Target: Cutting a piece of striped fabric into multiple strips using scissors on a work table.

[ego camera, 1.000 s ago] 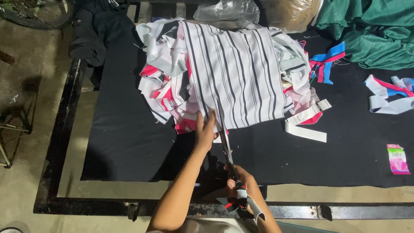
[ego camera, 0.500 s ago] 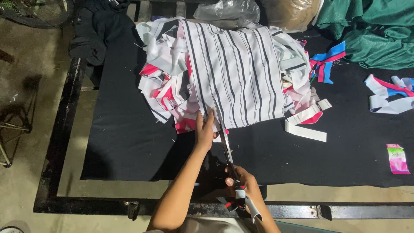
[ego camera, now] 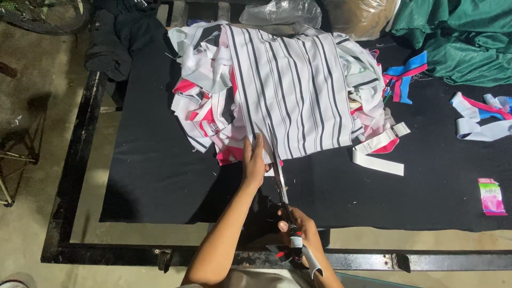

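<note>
The striped cloth [ego camera: 296,85], white with dark lines, lies spread over a heap of cut scraps [ego camera: 205,114] toward the far edge of the bench, its near hem hanging over the black mat [ego camera: 154,176]. The scissors [ego camera: 281,184] point up into that hem, blades running away from the person, and compared with a second ago the tips sit a touch deeper under the cloth while the handles have drawn closer to the near edge; the change is small, so I'd judge the cut is only creeping forward along a stripe.

The left hand [ego camera: 254,160] lies flat on the hem just left of the blades, fingers stretched out and pressing the cloth down, gripping nothing. It has barely shifted. The right hand [ego camera: 297,229] is clenched round the scissor handles near the bench's near edge.

Farther out, loose white strips [ego camera: 377,154] lie right of the pile, blue and pink ribbons [ego camera: 405,74] beyond them, a green cloth [ego camera: 464,37] at the far right corner, and a small pink packet [ego camera: 490,196] near the right edge. A dark garment [ego camera: 114,37] droops over the far left corner.
</note>
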